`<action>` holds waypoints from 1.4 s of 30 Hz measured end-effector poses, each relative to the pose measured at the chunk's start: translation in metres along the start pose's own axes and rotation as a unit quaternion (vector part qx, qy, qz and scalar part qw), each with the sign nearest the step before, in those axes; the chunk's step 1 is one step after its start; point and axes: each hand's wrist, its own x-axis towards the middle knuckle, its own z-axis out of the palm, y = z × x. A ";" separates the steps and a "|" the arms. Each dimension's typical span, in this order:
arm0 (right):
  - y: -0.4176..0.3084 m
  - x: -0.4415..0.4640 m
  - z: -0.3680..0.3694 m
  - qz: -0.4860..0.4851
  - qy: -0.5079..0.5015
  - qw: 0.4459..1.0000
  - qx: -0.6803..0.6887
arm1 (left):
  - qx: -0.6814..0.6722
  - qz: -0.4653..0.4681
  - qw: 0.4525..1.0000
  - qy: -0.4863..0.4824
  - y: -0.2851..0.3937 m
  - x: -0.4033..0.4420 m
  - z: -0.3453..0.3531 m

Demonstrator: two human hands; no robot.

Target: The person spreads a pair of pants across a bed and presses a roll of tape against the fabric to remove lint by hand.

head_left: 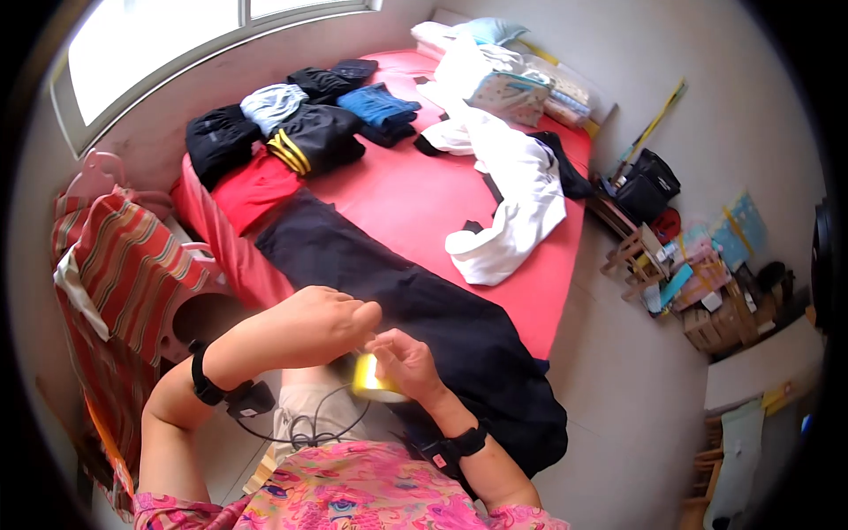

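Two hands up in front of you, close together, over the near edge of the one pink bed! Your right hand has one yellow item pinched in its fingers; it's blurred, and it hangs just below them. Your left hand is curled right beside it, and whether it grips anything, I can't tell. Two dark wristbands, one per wrist. One long dark garment stretches across the bed and over its edge, close beyond your hands. Past it, one long white garment, one red cloth, and one blue denim bundle lie on the pink cover.
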 end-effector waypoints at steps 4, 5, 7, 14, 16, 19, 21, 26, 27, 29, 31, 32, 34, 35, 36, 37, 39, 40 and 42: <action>-0.033 -0.024 -0.032 0.139 0.034 0.989 -0.035 | -0.117 -0.046 0.992 0.017 -0.009 0.013 0.037; -0.035 -0.030 -0.047 0.177 0.027 0.982 -0.056 | -0.185 -0.033 0.982 0.005 -0.015 0.016 0.049; -0.050 -0.043 -0.069 0.198 0.058 0.964 -0.167 | -0.354 -0.061 0.933 0.001 -0.018 0.027 0.084; -0.084 -0.065 -0.159 0.268 0.119 0.865 -0.407 | -0.391 -0.211 0.882 0.159 -0.068 0.052 0.169; -0.087 -0.061 -0.181 0.261 0.110 0.873 -0.396 | -0.171 -0.211 0.928 0.254 -0.105 0.044 0.194; -0.100 -0.042 -0.190 0.234 0.100 0.926 -0.278 | 0.041 -0.290 0.908 0.298 -0.153 0.026 0.200; -0.097 -0.028 -0.188 0.247 0.083 0.925 -0.275 | 0.124 -0.409 0.856 0.291 -0.182 0.012 0.216; -0.011 0.003 -0.197 0.341 -0.061 0.761 -0.549 | 0.077 -0.563 0.809 0.151 -0.210 -0.003 0.221; 0.005 0.004 -0.193 0.342 -0.073 0.721 -0.598 | 0.074 -0.563 0.809 0.149 -0.209 -0.002 0.219; 0.028 0.000 -0.180 0.331 -0.081 0.674 -0.655 | 0.043 -0.583 0.806 0.090 -0.207 0.001 0.212; 0.030 0.009 -0.180 0.387 -0.099 0.671 -0.624 | 0.025 -0.589 0.805 0.064 -0.209 0.002 0.207; 0.026 0.010 -0.179 0.392 -0.097 0.680 -0.612 | 0.009 -0.592 0.805 0.038 -0.211 0.001 0.205; 0.015 0.005 -0.190 0.409 -0.079 0.719 -0.556 | 0.003 -0.591 0.806 0.029 -0.214 0.000 0.205; 0.008 0.003 -0.199 0.423 -0.059 0.754 -0.499 | 0.005 -0.594 0.805 0.018 -0.214 0.001 0.203; 0.001 -0.002 -0.206 0.389 -0.034 0.815 -0.428 | 0.006 -0.597 0.802 0.006 -0.214 0.002 0.202; -0.007 -0.008 -0.215 0.396 -0.021 0.840 -0.371 | 0.003 -0.597 0.802 0.005 -0.214 0.002 0.204; -0.044 -0.016 -0.208 0.402 -0.010 0.860 -0.316 | 0.011 -0.596 0.803 0.012 -0.215 0.001 0.206; -0.057 -0.020 -0.210 0.400 -0.014 0.858 -0.322 | 0.011 -0.595 0.803 0.011 -0.215 0.001 0.206; -0.080 -0.032 -0.225 0.362 0.019 0.857 -0.367 | 0.013 -0.596 0.803 0.008 -0.213 0.002 0.204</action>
